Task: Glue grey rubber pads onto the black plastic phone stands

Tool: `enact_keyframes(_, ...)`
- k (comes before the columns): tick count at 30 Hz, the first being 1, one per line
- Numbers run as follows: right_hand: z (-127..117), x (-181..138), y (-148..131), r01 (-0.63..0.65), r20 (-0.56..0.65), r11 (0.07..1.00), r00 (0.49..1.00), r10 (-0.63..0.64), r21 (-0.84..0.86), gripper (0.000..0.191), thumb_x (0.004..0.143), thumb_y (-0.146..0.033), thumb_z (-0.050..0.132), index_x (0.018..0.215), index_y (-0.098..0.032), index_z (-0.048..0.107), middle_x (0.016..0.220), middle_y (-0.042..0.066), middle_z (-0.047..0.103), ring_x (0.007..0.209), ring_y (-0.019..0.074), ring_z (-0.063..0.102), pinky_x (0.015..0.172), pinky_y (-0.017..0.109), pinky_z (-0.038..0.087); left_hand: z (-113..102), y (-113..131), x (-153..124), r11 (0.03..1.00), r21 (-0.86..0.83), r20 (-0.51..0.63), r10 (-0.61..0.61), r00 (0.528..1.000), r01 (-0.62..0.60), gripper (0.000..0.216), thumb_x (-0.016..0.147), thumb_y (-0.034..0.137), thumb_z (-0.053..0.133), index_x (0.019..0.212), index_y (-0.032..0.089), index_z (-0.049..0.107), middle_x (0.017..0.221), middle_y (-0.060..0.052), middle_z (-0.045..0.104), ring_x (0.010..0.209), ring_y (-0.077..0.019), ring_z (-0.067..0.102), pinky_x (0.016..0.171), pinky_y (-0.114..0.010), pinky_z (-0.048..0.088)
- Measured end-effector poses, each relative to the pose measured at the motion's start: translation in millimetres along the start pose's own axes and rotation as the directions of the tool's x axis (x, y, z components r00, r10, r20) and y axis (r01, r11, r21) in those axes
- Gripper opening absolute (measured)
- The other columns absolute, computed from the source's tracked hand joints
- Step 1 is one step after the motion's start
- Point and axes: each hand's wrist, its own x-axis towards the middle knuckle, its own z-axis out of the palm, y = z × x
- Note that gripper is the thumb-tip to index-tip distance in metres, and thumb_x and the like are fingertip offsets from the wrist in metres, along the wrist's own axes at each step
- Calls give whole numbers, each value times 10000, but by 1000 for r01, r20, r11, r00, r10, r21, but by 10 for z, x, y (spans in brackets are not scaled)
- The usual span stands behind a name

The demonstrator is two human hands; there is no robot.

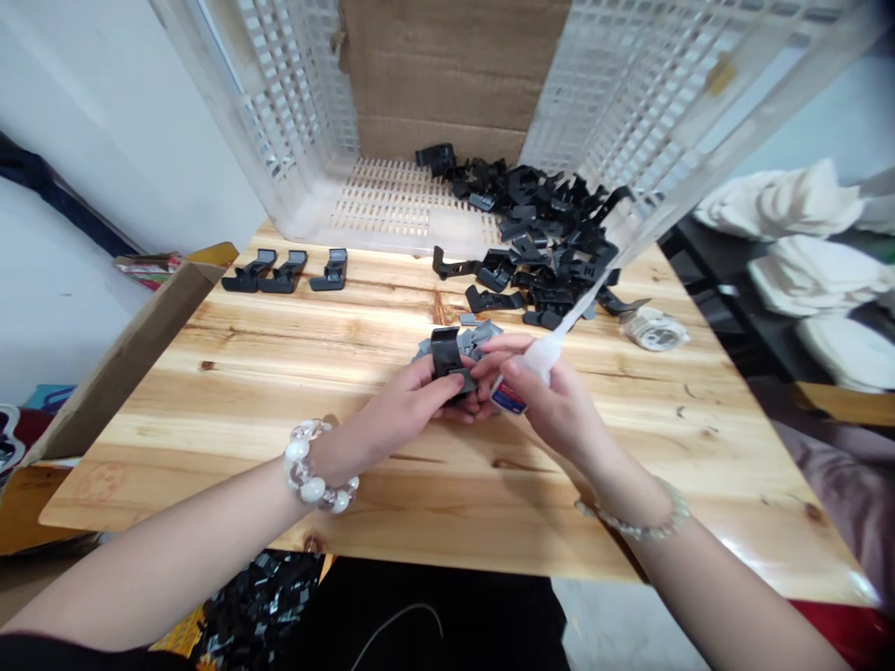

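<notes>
My left hand (406,405) is closed round a black plastic clip (447,359) at the middle of the wooden table (280,373). My right hand (552,410) grips a small glue bottle (542,359) with a long white nozzle that points up and to the right; its fingertips also touch the clip. A small heap of grey pieces (475,337) lies just behind the clip. Both wrists wear bead bracelets.
A white slotted crate (392,200) lies on its side at the table's back, with a pile of black clips (545,242) spilling out. Three finished clips (283,272) stand in a row at the back left. A tape roll (654,329) lies right. A cardboard box (126,354) leans left.
</notes>
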Motion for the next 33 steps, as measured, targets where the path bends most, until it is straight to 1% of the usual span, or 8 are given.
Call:
enact_keyframes(4, -126, 65, -48, -59, -52, 997, 997, 61, 42, 449, 765, -516, 723, 1005, -270, 434, 758, -25, 626, 588, 164, 630, 361, 229, 444, -9, 64, -18, 995, -96, -2, -37, 999, 37, 235, 888, 287, 586, 1060, 128, 601, 779, -53, 680, 768, -173, 660, 759, -342, 544)
enact_keyframes(9, -293, 192, -30, -63, -145, 998, 988, 62, -1, 409, 719, -389, 802, 1001, -213, 564, 842, -7, 630, 741, 130, 631, 544, 218, 526, -12, 87, -40, 986, -145, 6, -84, 996, 84, 228, 887, 264, 567, 1058, 115, 591, 787, -74, 707, 795, -194, 691, 728, -330, 559)
enact_keyframes(12, -366, 226, -52, -25, -182, 1000, 983, 27, 11, 355, 750, -429, 767, 979, -196, 628, 811, 12, 649, 620, 105, 590, 475, 212, 467, 6, 93, -58, 985, -116, 10, -126, 992, 126, 222, 899, 269, 543, 1071, 133, 576, 811, -85, 717, 798, -201, 693, 671, -318, 567)
enact_keyframes(15, -447, 224, -118, 45, -302, 999, 952, -40, 10, 313, 781, -462, 728, 941, -221, 610, 676, -10, 642, 410, 76, 443, 351, 216, 286, 16, 109, -70, 988, -69, 20, -140, 990, 141, 231, 916, 294, 521, 1098, 153, 549, 852, -98, 725, 808, -208, 690, 591, -289, 554)
enact_keyframes(19, -610, 228, -216, 204, -456, 978, 875, -165, 37, 311, 714, -364, 799, 692, -218, 526, 517, -64, 465, 407, 63, 346, 381, 225, 197, -7, 122, -57, 984, 4, 8, -180, 984, 180, 209, 917, 279, 505, 1079, 150, 537, 833, -99, 719, 756, -185, 679, 518, -235, 510)
enact_keyframes(23, -747, 240, -277, 281, -465, 958, 856, -228, 49, 416, 759, -350, 755, 577, -222, 404, 514, -68, 269, 423, 72, 200, 415, 275, 143, -25, 106, -56, 967, 35, 30, -254, 967, 253, 199, 923, 270, 472, 1071, 148, 523, 801, -96, 708, 696, -160, 676, 478, -197, 479)
enact_keyframes(26, -749, 224, -307, 320, -501, 944, 831, -240, 78, 433, 804, -383, 678, 541, -229, 370, 497, -60, 220, 423, 86, 150, 422, 296, 94, -19, 93, -85, 936, 98, 141, -350, 926, 339, 232, 912, 262, 464, 1110, 153, 517, 781, -87, 706, 631, -149, 669, 438, -182, 460)
enact_keyframes(33, -610, 144, -331, 273, -470, 962, 848, -246, -12, 210, 723, -289, 731, 626, -234, 553, 473, -54, 323, 390, 81, 238, 393, 272, 105, -56, 68, -101, 904, 207, 280, -420, 863, 373, 226, 882, 246, 496, 1099, 180, 505, 845, -65, 720, 595, -134, 678, 517, -218, 529)
